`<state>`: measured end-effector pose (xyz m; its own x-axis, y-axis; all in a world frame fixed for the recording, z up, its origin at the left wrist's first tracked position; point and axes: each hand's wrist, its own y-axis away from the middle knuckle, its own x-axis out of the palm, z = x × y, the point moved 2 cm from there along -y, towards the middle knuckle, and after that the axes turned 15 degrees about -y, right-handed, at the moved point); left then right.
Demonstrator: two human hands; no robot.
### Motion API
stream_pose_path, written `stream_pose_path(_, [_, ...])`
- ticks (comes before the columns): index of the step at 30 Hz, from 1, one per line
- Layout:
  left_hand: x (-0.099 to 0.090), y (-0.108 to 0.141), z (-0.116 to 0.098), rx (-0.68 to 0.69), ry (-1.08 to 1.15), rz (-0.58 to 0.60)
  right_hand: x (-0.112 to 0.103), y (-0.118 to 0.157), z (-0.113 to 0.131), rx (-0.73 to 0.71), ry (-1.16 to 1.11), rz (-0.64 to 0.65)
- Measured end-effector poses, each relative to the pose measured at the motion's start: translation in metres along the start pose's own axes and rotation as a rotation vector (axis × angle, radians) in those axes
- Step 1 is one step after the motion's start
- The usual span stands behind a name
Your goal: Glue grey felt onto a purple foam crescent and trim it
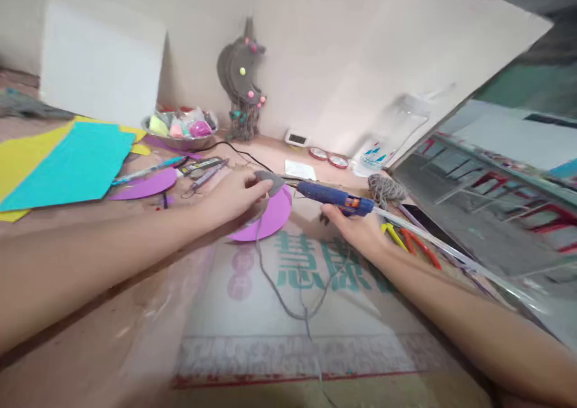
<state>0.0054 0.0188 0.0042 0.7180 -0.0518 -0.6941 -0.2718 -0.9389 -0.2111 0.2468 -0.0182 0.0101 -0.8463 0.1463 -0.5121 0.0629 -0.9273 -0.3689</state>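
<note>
Left hand (237, 193) pinched on part-wrapped purple cutout (276, 216), probably light, bendy; hold by edges. Right hand (358, 229) curled round glue gun (322, 194).

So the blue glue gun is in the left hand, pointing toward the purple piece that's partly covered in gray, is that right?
Not quite: the head view shows the blue glue gun in the right hand, not the left. It does point toward the purple piece that's partly covered in gray.

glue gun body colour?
Dark blue glue gun, with an orange patch near its rear; shows in the head view.
</note>
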Motion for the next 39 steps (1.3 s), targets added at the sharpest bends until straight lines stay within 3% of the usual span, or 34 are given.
stream_pose_path(7, [-0.004, 0.000, -0.002, 0.001, -0.041, -0.006, 0.002, -0.002, -0.001, 0.076, 0.025, 0.056])
stream_pose_path(20, [-0.004, 0.002, -0.003, -0.010, -0.007, -0.004, 0.003, -0.003, 0.007, 0.060, 0.060, 0.007])
stream_pose_path(27, [-0.004, 0.001, -0.002, -0.002, -0.019, -0.006, 0.002, -0.004, 0.007, 0.114, 0.026, 0.061])
stream_pose_path(33, [-0.004, 0.004, -0.005, -0.038, -0.012, 0.026, -0.003, -0.011, 0.017, -0.059, -0.118, 0.054])
stream_pose_path(36, [-0.004, 0.004, -0.005, -0.032, -0.008, 0.033, -0.009, -0.016, 0.018, -0.088, -0.203, 0.026])
stream_pose_path(39, [-0.003, 0.004, -0.003, -0.003, -0.009, 0.010, -0.018, -0.025, 0.015, -0.057, -0.145, -0.023])
